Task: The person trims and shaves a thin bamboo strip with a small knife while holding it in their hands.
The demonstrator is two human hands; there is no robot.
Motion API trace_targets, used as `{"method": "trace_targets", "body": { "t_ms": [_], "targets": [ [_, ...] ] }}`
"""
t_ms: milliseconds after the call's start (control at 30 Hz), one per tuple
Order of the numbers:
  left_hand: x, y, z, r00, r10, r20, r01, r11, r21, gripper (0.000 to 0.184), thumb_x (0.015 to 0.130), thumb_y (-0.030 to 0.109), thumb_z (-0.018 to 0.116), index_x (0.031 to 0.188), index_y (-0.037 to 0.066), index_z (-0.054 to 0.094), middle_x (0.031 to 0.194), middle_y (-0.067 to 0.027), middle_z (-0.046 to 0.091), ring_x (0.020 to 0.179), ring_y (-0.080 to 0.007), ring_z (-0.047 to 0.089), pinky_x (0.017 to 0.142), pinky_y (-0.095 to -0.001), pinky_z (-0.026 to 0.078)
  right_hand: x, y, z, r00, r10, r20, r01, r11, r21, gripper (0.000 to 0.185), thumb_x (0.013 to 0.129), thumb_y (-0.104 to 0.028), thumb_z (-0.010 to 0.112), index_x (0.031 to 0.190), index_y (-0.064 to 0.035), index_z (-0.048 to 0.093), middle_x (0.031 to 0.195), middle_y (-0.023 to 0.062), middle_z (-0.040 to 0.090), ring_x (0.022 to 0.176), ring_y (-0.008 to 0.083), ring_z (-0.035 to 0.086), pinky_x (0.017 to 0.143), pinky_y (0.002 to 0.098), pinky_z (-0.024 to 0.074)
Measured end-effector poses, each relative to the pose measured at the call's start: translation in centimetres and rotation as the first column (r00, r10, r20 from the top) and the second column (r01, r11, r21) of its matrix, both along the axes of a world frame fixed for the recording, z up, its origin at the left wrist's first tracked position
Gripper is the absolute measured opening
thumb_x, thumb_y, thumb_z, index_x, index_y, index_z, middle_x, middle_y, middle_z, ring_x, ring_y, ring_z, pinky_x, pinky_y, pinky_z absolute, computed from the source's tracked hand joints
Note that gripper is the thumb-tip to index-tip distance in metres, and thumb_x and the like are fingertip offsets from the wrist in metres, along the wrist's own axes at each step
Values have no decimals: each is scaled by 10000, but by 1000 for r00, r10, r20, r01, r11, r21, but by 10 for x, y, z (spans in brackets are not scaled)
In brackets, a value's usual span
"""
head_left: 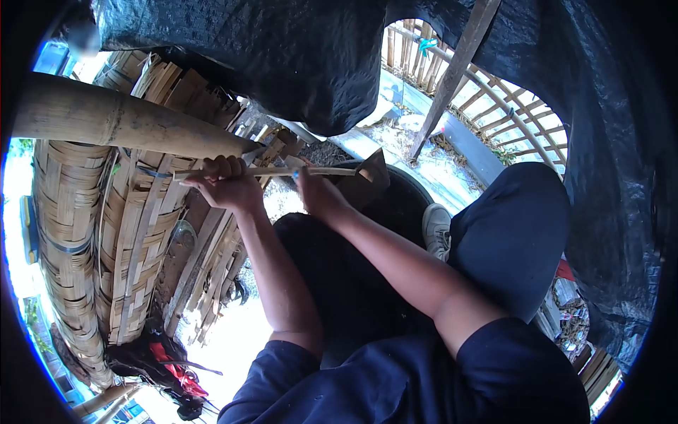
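A thin, pale bamboo stick [272,171] runs crosswise in front of me, over my bent knee. My left hand [229,187] is closed around it near its left end, which pokes out beyond the fingers. Farther right, my right hand [321,196] is closed on the same stick, with a small blue spot by its fingers. The stick's right end reaches a dark, flat, pointed piece [372,175]; whether the two are joined I cannot tell. Below lies a round black container [413,185], partly hidden by my arm and leg.
A thick bamboo pole [116,120] juts in from the left, close above my left hand. Woven bamboo panels [67,212] stand below it. Black plastic sheeting [282,63] hangs ahead. A slanting wooden post [455,74] stands before a slatted fence [519,116].
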State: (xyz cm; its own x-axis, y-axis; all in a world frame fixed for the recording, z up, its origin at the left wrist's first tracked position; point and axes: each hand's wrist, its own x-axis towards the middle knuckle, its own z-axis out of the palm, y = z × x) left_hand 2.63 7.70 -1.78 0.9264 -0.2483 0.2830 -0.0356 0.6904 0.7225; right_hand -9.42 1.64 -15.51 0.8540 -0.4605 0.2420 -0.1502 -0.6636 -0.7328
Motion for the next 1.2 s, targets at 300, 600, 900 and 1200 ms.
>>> {"method": "trace_targets", "body": {
  "t_ms": [300,600,900,1200],
  "targets": [
    [1,-6,1,999,-2,-45,0,999,-46,598,906,683,311,612,164,271,515,47,198,470,-82,150,461,-264,128,-6,-9,40,997,72,-37,-75,993,-86,182,901,-40,381,1046,67,409,696,238,595,672,407,623,583,474,497],
    [-7,-8,2,998,-32,-45,30,999,-38,591,909,677,315,631,156,328,533,50,213,490,-89,151,479,-264,150,-13,-16,40,977,151,-149,-155,988,-12,260,915,-113,411,1109,59,433,954,325,577,839,437,604,759,508,476],
    [-5,-7,1,992,-1,-130,-5,999,-44,584,895,683,351,656,151,390,549,49,235,492,-88,169,491,-258,169,-26,-27,43,961,94,-259,1,938,346,301,915,-108,394,1137,94,412,976,358,569,940,395,614,815,462,494],
    [-2,-4,-1,993,-104,-61,97,989,-112,574,897,668,378,659,145,385,551,45,235,501,-86,174,488,-253,161,-37,-32,-56,992,-25,-124,27,999,18,308,898,-79,455,1148,94,407,809,279,602,730,410,627,620,479,482]
  ]
}}
